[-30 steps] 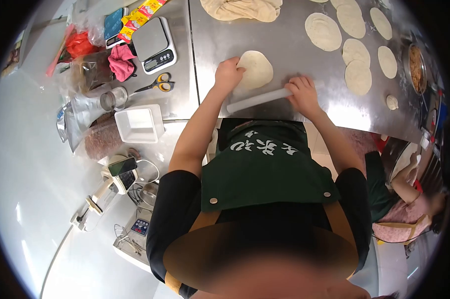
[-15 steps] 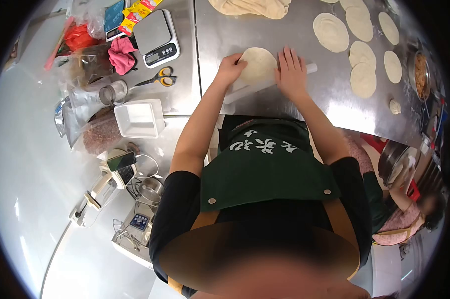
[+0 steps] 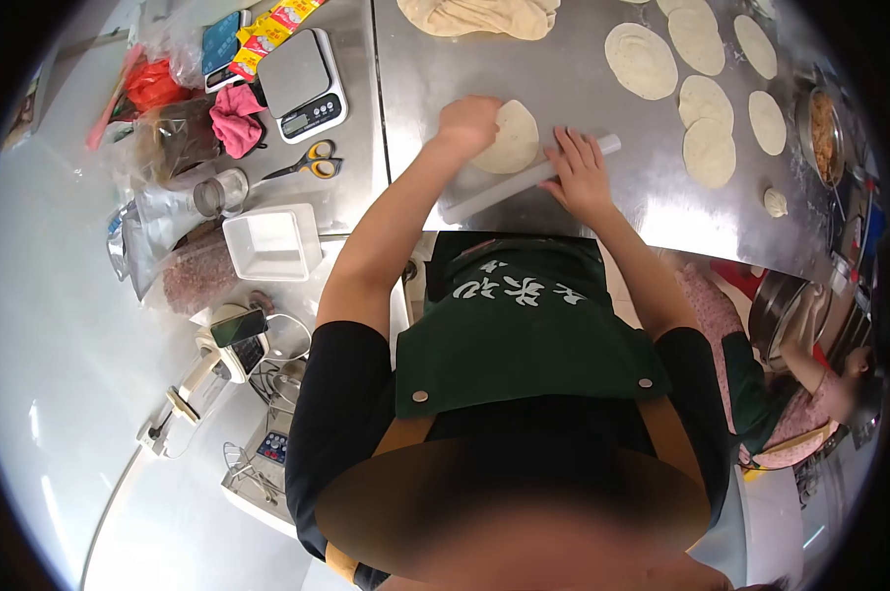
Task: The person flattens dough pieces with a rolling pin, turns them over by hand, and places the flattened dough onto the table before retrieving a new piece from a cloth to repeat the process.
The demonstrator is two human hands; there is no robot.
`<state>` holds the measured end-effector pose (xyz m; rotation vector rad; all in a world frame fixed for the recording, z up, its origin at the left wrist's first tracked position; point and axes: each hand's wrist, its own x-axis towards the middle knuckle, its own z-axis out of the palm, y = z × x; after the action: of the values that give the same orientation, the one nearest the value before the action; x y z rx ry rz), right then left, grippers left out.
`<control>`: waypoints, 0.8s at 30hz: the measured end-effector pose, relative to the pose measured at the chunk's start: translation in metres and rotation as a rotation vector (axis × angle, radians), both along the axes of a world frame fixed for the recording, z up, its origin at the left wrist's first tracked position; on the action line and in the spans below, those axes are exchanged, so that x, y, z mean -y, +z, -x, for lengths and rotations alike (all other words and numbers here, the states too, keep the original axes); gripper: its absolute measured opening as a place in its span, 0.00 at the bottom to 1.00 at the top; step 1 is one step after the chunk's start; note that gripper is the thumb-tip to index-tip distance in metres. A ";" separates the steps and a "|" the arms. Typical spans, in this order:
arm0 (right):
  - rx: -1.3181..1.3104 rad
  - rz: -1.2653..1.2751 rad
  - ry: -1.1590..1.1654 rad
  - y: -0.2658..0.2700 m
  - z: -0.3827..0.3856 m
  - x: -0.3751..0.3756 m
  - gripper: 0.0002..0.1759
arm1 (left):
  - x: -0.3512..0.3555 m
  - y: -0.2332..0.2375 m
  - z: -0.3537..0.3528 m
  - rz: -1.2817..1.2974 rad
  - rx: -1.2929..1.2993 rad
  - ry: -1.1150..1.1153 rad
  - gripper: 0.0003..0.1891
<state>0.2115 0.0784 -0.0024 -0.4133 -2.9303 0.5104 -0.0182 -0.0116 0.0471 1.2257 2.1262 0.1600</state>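
Observation:
My left hand (image 3: 469, 125) is closed on the left edge of a flat, pale dough round (image 3: 511, 141) on the steel table; the fingertips are partly hidden. Just on my side of this round lies a white rolling pin (image 3: 499, 192), slanting up to the right. Across its right part rests my right hand (image 3: 583, 182), open, with the fingers stretched out and apart over the pin.
A larger dough mass (image 3: 479, 15) sits at the far edge. Several rolled rounds (image 3: 642, 61) and a small dough ball (image 3: 775, 203) lie to the right, near a bowl of filling (image 3: 824, 133). Scissors (image 3: 312, 161), a scale (image 3: 302, 89) and a white tub (image 3: 272, 243) stand left. A co-worker (image 3: 790, 414) is at right.
My left hand has curled further over the dough's edge. My right hand and the rolling pin have drawn back a little toward me, away from the round.

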 end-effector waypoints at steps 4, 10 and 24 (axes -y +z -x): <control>0.065 0.079 0.108 0.007 -0.041 -0.012 0.24 | 0.016 0.021 -0.021 -0.238 0.035 0.088 0.14; 0.016 0.093 0.120 0.042 -0.024 -0.031 0.20 | 0.038 -0.020 -0.017 -0.229 0.033 0.316 0.12; 0.047 -0.124 -0.212 -0.011 0.051 -0.008 0.29 | 0.043 -0.047 -0.002 -0.245 0.589 0.661 0.16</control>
<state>0.1609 0.0860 -0.0132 -0.7170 -2.8953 0.2923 -0.0161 -0.0545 0.0003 0.4514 1.9182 0.9651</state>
